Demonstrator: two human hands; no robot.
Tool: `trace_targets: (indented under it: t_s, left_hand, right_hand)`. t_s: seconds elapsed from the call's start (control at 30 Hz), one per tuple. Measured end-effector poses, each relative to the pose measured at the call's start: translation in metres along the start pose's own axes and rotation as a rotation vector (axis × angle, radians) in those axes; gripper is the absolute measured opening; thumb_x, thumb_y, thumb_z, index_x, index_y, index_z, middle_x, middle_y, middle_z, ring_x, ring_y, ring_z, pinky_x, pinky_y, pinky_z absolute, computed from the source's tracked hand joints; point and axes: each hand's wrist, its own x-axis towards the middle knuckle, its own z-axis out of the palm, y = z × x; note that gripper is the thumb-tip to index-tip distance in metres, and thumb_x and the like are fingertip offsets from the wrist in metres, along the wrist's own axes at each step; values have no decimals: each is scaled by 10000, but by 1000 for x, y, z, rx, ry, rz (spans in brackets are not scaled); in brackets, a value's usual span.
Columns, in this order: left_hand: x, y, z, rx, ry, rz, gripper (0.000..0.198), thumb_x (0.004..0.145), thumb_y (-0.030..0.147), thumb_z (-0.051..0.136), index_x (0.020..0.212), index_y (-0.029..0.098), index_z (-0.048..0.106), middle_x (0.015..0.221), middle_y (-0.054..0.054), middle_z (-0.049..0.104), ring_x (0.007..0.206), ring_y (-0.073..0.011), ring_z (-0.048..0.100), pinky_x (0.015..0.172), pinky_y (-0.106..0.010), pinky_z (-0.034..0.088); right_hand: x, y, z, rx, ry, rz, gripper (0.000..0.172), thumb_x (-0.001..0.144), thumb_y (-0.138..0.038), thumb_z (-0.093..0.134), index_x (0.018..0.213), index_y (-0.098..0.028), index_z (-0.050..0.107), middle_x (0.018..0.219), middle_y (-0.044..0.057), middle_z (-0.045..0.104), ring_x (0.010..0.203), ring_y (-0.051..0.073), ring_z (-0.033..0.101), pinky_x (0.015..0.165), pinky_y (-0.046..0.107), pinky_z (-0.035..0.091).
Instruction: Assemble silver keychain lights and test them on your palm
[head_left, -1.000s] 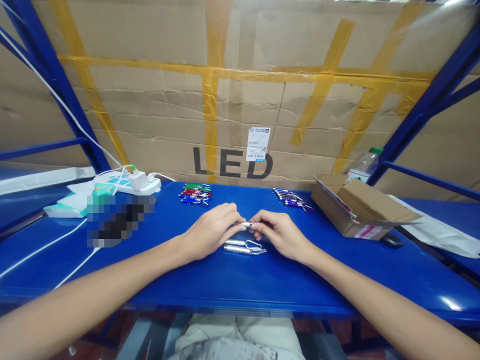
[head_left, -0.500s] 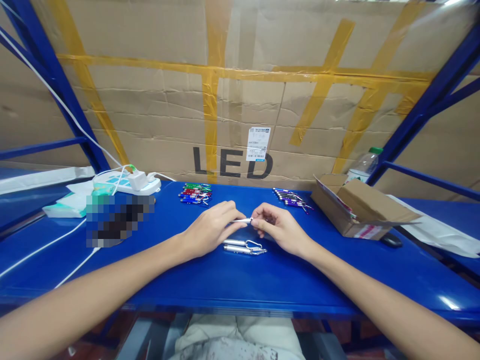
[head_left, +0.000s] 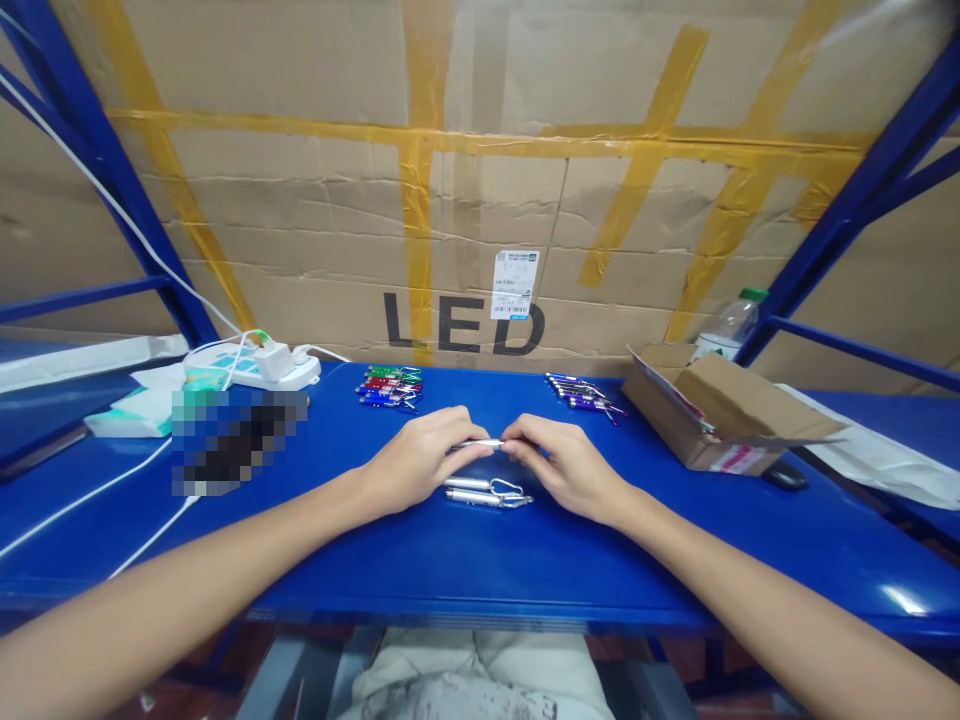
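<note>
Slim silvery piece (head_left: 486, 443), pinched by both hands (head_left: 566, 462), open cardboard box (head_left: 664, 417) rightward, contents mostly hidden

Table (head_left: 465, 580); cardboard sheet (head_left: 337, 220) behind. Left rear: power strip (head_left: 304, 376), tissue pack (head_left: 124, 420) to its front left. Rear, left of centre: first stick group (head_left: 382, 385). Rear, right of centre: second stick group (head_left: 583, 404). Far right: open carton (head_left: 667, 425), bottle (head_left: 731, 322) behind. Centre: slim rod (head_left: 489, 443) between left hand (head_left: 420, 455) and right hand (head_left: 566, 465); nearer front edge, two carabiner sticks (head_left: 472, 496).
</note>
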Motion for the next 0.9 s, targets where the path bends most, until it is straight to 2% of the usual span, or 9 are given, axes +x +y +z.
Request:
trace_targets:
  t_s: [0.13,0.2,0.27,0.37,0.47,0.67,0.9]
  left_hand:
    - [3,0,-1,-51,10,-75,225,1109,336,589,1129,189,758,944,-37,707,844,-163,672,809,-270,516]
    - [4,-2,-1,-68,25,-122,214,1106,326,594,1141,195,759,969,-36,738,860,-166,692,826,-271,523]
    - [5,-4,-2,-79,42,-164,208,1101,323,598,1134,194,758,970,-29,761,841,-164,706,814,-269,530]
    - [5,-7,-3,-101,50,-222,223,1102,342,588,1107,196,756,884,-6,762,749,-151,703,755,-260,532]
    - [5,-8,-3,-119,46,-245,241,1104,354,574,1100,196,756,841,-1,757,729,-151,705,732,-262,527]
    - [6,-4,-4,-149,47,-251,252,1106,357,569,1083,189,754,814,-2,756,725,-146,704,713,-252,516]
    - [3,-4,-3,-246,-59,-305,225,1064,395,653,1108,192,739,746,23,766,556,-113,657,585,-215,488]
  right_hand:
    - [4,13,-10,-51,48,9,271,1163,-291,397,1002,-240,609,906,37,700,831,194,660,804,309,504]
    - [5,22,-16,-178,69,60,199,1142,-274,437,1039,-238,604,987,65,699,914,229,648,858,349,498]
    - [5,30,-20,-287,-36,99,132,1110,-255,499,1035,-231,605,1047,91,677,975,260,625,884,382,491]
    - [2,36,-23,-325,-228,129,99,1080,-218,544,1012,-225,616,1057,95,653,976,265,604,875,388,489]
    - [-2,39,-22,-269,-295,130,122,1071,-169,526,995,-224,604,1039,78,642,957,247,594,860,373,484]
    - [-6,45,-17,-190,-206,134,176,1078,-183,464,927,-230,542,997,76,632,894,234,585,804,364,479]
    - [0,34,-13,104,-29,279,139,1116,-306,426,1121,-231,543,925,35,722,766,181,637,729,319,511]
